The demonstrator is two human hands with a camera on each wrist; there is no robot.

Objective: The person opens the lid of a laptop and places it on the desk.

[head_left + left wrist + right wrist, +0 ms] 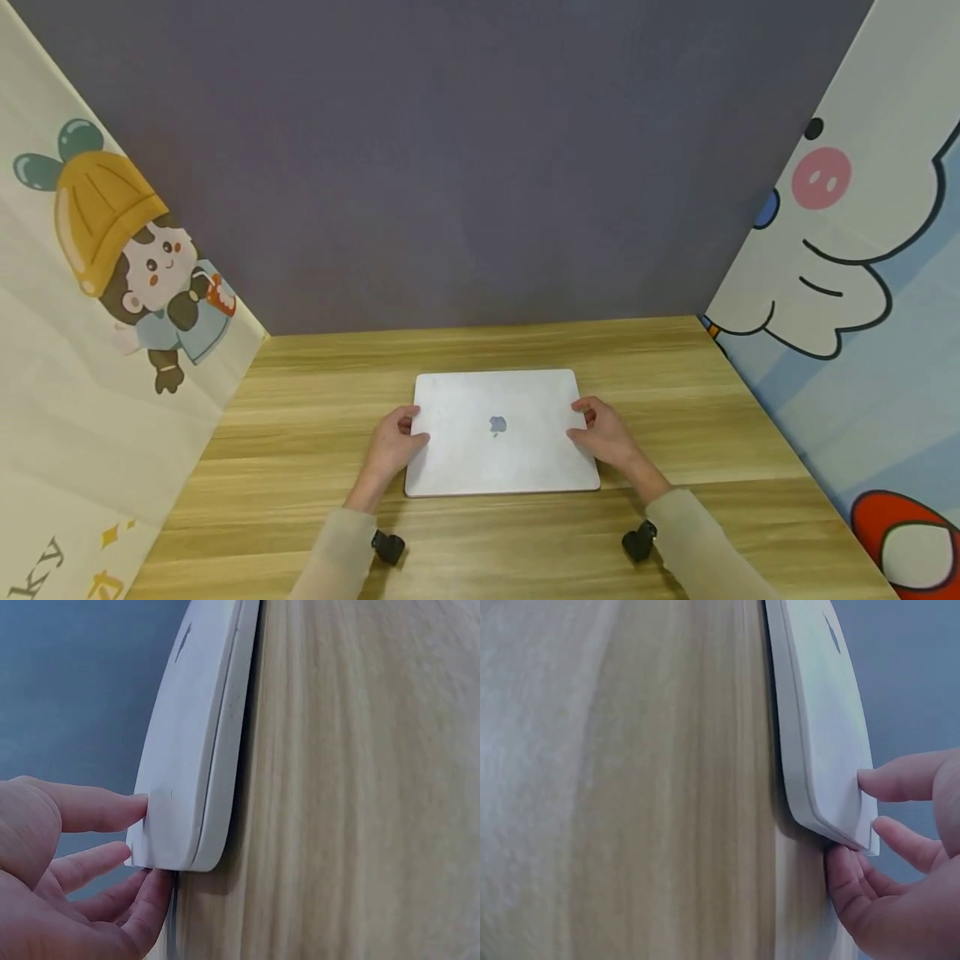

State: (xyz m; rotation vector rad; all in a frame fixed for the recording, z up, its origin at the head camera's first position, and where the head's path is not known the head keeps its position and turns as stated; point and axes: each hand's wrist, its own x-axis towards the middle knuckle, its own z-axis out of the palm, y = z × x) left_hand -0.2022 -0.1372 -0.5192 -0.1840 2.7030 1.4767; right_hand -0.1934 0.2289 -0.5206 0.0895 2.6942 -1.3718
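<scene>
A closed silver laptop (498, 467) with an apple logo on its lid lies flat at the middle of the wooden table. My left hand (395, 443) grips its left edge, the thumb on top of the lid. In the left wrist view the other fingers (154, 907) curl at and under the laptop's side (184, 772). On the opposite edge my right hand (606, 435) holds it the same way. The right wrist view has that thumb (900, 778) on the lid and fingertips tucked below the laptop's corner (829, 765).
The wooden table (300, 433) runs back to a dark grey panel (480, 167). White panels with cartoon prints flank it, a child in a yellow hat (112, 208) on the left and a white pig-nosed figure (862, 208) on the right. Each wrist bears a small black device (388, 547).
</scene>
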